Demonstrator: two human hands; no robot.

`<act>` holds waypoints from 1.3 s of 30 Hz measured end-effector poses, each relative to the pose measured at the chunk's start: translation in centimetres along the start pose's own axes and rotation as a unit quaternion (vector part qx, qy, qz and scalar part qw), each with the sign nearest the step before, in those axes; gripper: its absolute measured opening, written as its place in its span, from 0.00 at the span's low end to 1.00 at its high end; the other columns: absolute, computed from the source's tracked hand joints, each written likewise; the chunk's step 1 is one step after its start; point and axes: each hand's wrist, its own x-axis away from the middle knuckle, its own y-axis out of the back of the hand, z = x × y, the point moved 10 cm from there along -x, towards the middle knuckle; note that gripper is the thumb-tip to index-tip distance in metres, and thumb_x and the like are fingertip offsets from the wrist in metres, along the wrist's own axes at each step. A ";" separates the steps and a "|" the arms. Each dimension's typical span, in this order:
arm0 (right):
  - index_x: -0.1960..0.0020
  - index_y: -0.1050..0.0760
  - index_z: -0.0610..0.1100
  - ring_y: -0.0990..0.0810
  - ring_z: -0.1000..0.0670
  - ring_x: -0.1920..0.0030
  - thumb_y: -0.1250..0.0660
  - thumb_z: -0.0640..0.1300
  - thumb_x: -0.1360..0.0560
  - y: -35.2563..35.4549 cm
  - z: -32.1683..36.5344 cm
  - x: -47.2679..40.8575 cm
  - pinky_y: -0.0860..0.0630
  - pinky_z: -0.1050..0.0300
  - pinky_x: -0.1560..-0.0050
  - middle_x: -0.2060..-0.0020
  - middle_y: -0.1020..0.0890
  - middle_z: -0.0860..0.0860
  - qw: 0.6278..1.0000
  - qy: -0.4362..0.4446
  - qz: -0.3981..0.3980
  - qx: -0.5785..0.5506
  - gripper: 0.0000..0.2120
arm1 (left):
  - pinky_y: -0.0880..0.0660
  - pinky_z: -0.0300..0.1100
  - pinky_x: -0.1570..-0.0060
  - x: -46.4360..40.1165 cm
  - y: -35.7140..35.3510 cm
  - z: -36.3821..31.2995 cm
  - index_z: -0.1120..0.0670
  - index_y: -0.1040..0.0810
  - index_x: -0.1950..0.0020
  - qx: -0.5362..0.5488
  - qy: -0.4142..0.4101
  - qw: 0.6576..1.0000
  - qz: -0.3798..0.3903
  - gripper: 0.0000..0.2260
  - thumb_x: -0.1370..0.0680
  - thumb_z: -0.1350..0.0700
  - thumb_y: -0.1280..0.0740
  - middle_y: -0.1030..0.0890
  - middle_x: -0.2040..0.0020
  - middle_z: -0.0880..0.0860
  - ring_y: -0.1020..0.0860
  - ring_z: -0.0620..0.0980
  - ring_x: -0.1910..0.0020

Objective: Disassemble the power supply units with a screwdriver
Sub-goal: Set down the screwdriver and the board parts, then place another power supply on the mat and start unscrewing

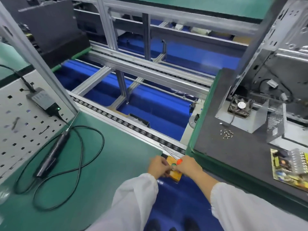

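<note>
My right hand [189, 165] grips an orange-handled screwdriver [168, 152] whose steel shaft points up and left over the conveyor rail. My left hand [157, 165] is closed right beside it, fingers meeting the right hand over a yellow box with a green button [174, 174]; what the left fingers pinch is hidden. On the dark mat at the right stands an opened grey power supply housing with a fan [241, 112]. A small pile of screws [226, 133] lies in front of it. A yellow circuit board [290, 167] rests at the right edge.
An electric screwdriver [51, 155] with a looped black cable lies on the green mat [100, 164] at the left, below a white pegboard [20, 124] with a power adapter. A roller conveyor [133, 127] runs between the benches. A grey computer chassis [283, 55] towers at the right.
</note>
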 end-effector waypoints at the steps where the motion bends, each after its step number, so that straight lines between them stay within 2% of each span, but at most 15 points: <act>1: 0.60 0.29 0.46 0.20 0.46 0.56 0.30 0.59 0.31 0.1 0.1 -0.1 0.25 0.57 0.57 0.57 0.21 0.48 1.000 -0.004 0.004 0.004 0.17 | 0.29 0.34 0.78 -0.1 -0.1 0.0 0.58 0.26 0.67 0.001 -0.003 1.000 0.005 0.13 0.26 0.59 0.25 0.22 0.72 0.54 0.23 0.47 0.76; 5: 0.54 0.25 0.48 0.19 0.46 0.52 0.33 0.58 0.28 1.4 1.4 0.9 0.27 0.57 0.58 0.52 0.19 0.49 0.994 0.023 -0.052 0.092 0.13 | 0.28 0.35 0.78 -0.1 0.1 -0.6 0.60 0.24 0.65 -0.016 -0.014 1.000 0.012 0.11 0.25 0.58 0.27 0.21 0.72 0.55 0.23 0.47 0.77; 7: 0.61 0.29 0.50 0.19 0.45 0.50 0.35 0.53 0.27 2.2 2.2 1.9 0.29 0.57 0.58 0.51 0.19 0.48 0.990 0.057 -0.087 0.099 0.08 | 0.25 0.37 0.75 0.1 0.5 -1.8 0.62 0.23 0.64 -0.014 -0.021 1.000 0.011 0.10 0.25 0.59 0.30 0.22 0.72 0.56 0.24 0.48 0.77; 9: 0.67 0.35 0.51 0.20 0.44 0.51 0.36 0.49 0.27 3.0 2.7 3.0 0.30 0.57 0.60 0.52 0.19 0.47 0.989 0.081 -0.097 0.072 0.12 | 0.25 0.38 0.74 0.6 1.1 -3.5 0.62 0.22 0.64 -0.004 -0.030 0.999 0.015 0.09 0.25 0.60 0.31 0.23 0.74 0.54 0.25 0.48 0.77; 10: 0.67 0.35 0.51 0.20 0.44 0.52 0.36 0.48 0.27 3.6 2.8 3.8 0.31 0.57 0.61 0.54 0.19 0.47 0.989 0.090 -0.102 0.054 0.12 | 0.26 0.38 0.74 0.9 1.2 -4.5 0.61 0.22 0.65 0.001 -0.036 0.999 0.025 0.09 0.25 0.61 0.32 0.24 0.75 0.53 0.25 0.47 0.76; 13: 0.62 0.28 0.50 0.21 0.43 0.51 0.37 0.49 0.27 6.7 3.6 6.2 0.31 0.56 0.61 0.55 0.19 0.47 0.983 0.129 -0.132 0.023 0.06 | 0.28 0.34 0.75 2.3 1.5 -7.9 0.57 0.23 0.66 0.030 -0.058 0.996 0.067 0.08 0.27 0.60 0.33 0.24 0.76 0.50 0.25 0.44 0.75; 15: 0.57 0.24 0.47 0.22 0.42 0.50 0.36 0.49 0.27 9.0 3.4 7.9 0.29 0.54 0.58 0.53 0.19 0.47 0.978 0.146 -0.144 0.018 0.07 | 0.28 0.35 0.74 3.7 1.0 -10.5 0.55 0.24 0.65 0.061 -0.074 0.990 0.108 0.04 0.30 0.57 0.32 0.23 0.74 0.51 0.23 0.46 0.71; 17: 0.56 0.24 0.46 0.22 0.42 0.50 0.36 0.48 0.27 11.6 2.4 9.6 0.26 0.52 0.56 0.53 0.19 0.46 0.976 0.151 -0.157 0.009 0.06 | 0.27 0.37 0.73 5.0 -0.1 -13.3 0.55 0.24 0.63 0.093 -0.095 0.980 0.150 0.05 0.32 0.54 0.32 0.23 0.72 0.54 0.23 0.49 0.69; 19: 0.55 0.24 0.48 0.21 0.42 0.49 0.34 0.49 0.27 14.0 0.9 11.1 0.24 0.51 0.53 0.52 0.19 0.46 0.975 0.146 -0.169 0.016 0.05 | 0.26 0.38 0.74 5.9 -1.9 -15.8 0.55 0.23 0.63 0.117 -0.105 0.972 0.174 0.09 0.26 0.51 0.31 0.24 0.73 0.53 0.22 0.50 0.71; 22: 0.50 0.25 0.47 0.21 0.43 0.50 0.33 0.51 0.27 17.4 -1.8 13.1 0.23 0.51 0.53 0.52 0.19 0.46 0.968 0.136 -0.205 0.054 0.09 | 0.26 0.36 0.76 7.1 -5.3 -19.4 0.53 0.26 0.64 0.102 -0.127 0.966 0.203 0.14 0.20 0.50 0.34 0.25 0.74 0.50 0.21 0.48 0.74; 29: 0.57 0.29 0.48 0.21 0.43 0.53 0.35 0.48 0.28 23.7 -10.3 16.0 0.30 0.54 0.61 0.61 0.24 0.49 0.956 0.088 -0.276 0.040 0.04 | 0.30 0.35 0.77 9.0 -13.4 -27.3 0.56 0.26 0.63 0.077 -0.193 0.954 0.216 0.11 0.22 0.54 0.35 0.27 0.74 0.53 0.25 0.48 0.76; 31: 0.57 0.32 0.48 0.22 0.42 0.52 0.35 0.50 0.28 25.1 -13.3 16.7 0.29 0.53 0.59 0.60 0.27 0.49 0.956 0.071 -0.283 0.042 0.07 | 0.34 0.34 0.78 9.5 -16.3 -28.9 0.55 0.27 0.65 0.074 -0.194 0.953 0.221 0.12 0.23 0.52 0.34 0.28 0.74 0.52 0.27 0.47 0.77; 34: 0.56 0.31 0.47 0.22 0.41 0.50 0.36 0.50 0.27 27.0 -18.1 17.7 0.30 0.53 0.58 0.59 0.26 0.48 0.954 0.060 -0.291 0.052 0.08 | 0.43 0.33 0.79 10.4 -20.6 -31.2 0.51 0.32 0.71 0.034 -0.189 0.961 0.200 0.19 0.23 0.47 0.34 0.33 0.77 0.49 0.36 0.45 0.80; 36: 0.57 0.32 0.47 0.23 0.42 0.49 0.36 0.50 0.28 28.5 -21.4 18.5 0.31 0.54 0.59 0.59 0.26 0.48 0.951 0.063 -0.300 0.050 0.08 | 0.44 0.34 0.78 11.3 -23.6 -33.4 0.52 0.33 0.74 0.000 -0.214 0.961 0.176 0.22 0.23 0.45 0.35 0.33 0.78 0.50 0.37 0.45 0.81; 39: 0.58 0.32 0.49 0.24 0.43 0.49 0.37 0.51 0.28 30.9 -26.5 20.3 0.33 0.54 0.59 0.56 0.22 0.48 0.942 0.070 -0.324 0.048 0.07 | 0.43 0.31 0.80 13.2 -28.6 -36.6 0.53 0.36 0.76 0.030 -0.246 0.951 0.182 0.24 0.21 0.51 0.36 0.36 0.81 0.47 0.38 0.43 0.84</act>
